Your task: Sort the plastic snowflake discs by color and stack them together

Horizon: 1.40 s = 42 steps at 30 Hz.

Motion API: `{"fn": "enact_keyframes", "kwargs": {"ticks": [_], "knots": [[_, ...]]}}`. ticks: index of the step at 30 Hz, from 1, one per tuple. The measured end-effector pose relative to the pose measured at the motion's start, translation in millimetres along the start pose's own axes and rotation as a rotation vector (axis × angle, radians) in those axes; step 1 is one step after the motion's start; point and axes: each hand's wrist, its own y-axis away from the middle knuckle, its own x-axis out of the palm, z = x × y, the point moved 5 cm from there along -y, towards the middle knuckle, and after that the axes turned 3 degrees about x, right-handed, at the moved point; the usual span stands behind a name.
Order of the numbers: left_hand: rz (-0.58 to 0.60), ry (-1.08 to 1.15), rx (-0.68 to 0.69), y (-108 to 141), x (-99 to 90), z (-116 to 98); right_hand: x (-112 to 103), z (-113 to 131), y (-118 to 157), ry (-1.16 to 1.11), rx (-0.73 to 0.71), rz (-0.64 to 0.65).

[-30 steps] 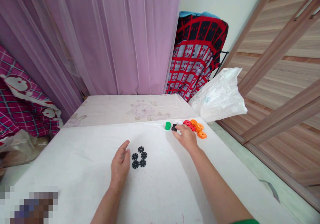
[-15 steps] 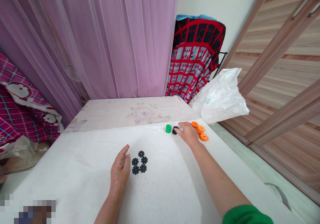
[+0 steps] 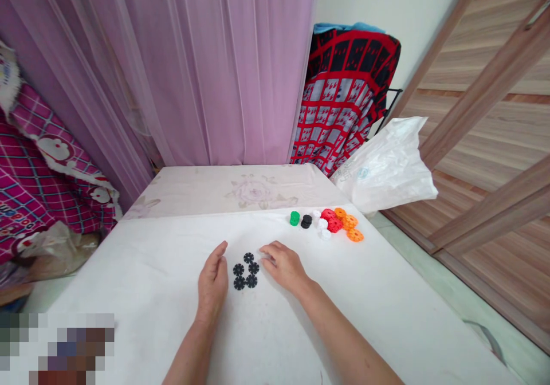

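Note:
Several black notched plastic discs (image 3: 239, 282) lie flat on the white cloth in a small ring, some of them touching. My left hand (image 3: 213, 282) rests on its edge just left of this ring, fingers stretched out, nothing in it. On the ring's right side is my right hand (image 3: 283, 266), palm down, its fingers bent and a gap showing between thumb and fingertips. I see nothing in that gap. Beyond it stand a short stack of black discs (image 3: 306, 221) and a green disc stack (image 3: 294, 218).
White discs (image 3: 325, 234), red discs (image 3: 334, 223) and orange discs (image 3: 354, 235) lie at the cloth's far right. Behind them is a white plastic bag (image 3: 387, 167). A purple curtain (image 3: 215, 70) hangs behind the table, and a wooden wardrobe (image 3: 490, 121) stands at the right.
My right hand has come back from the black stack towards me and left, to the ring's right side. The white and red discs now show fully. My left hand stays beside the ring.

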Motion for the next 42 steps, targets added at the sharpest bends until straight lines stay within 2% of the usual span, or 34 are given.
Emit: {"fn": "enact_keyframes", "kwargs": {"ticks": [9,13,15,17,23,26,32,38,42], "knots": [[0.023,-0.028,-0.001,0.2,2.1,1.3,14.7,41.0,-25.7,0.303,0.098,0.123],[0.029,-0.028,-0.004,0.2,2.2,0.4,13.6,47.2,-27.8,0.367,0.093,0.157],[0.026,-0.026,-0.005,0.5,1.8,-0.7,5.3,37.3,-26.8,0.337,0.108,0.139],[0.019,-0.025,-0.009,1.0,1.5,-1.7,-10.9,16.7,-25.1,0.287,0.156,0.088],[0.016,-0.023,-0.042,2.7,2.5,-2.6,-83.3,-67.2,-29.4,0.349,0.341,-0.146],[0.017,-0.021,-0.037,2.9,3.2,-3.2,-106.2,-93.3,-38.8,0.417,0.371,-0.2],[0.008,-0.019,-0.031,3.2,3.0,-3.3,-112.2,-110.4,-53.7,0.5,0.364,-0.156],[0.017,-0.026,-0.05,3.2,1.5,-2.9,-107.5,-110.6,-58.8,0.519,0.364,-0.122],[0.017,-0.022,-0.054,2.7,1.3,-2.2,-110.8,-106.1,-51.0,0.483,0.375,-0.164]]}}
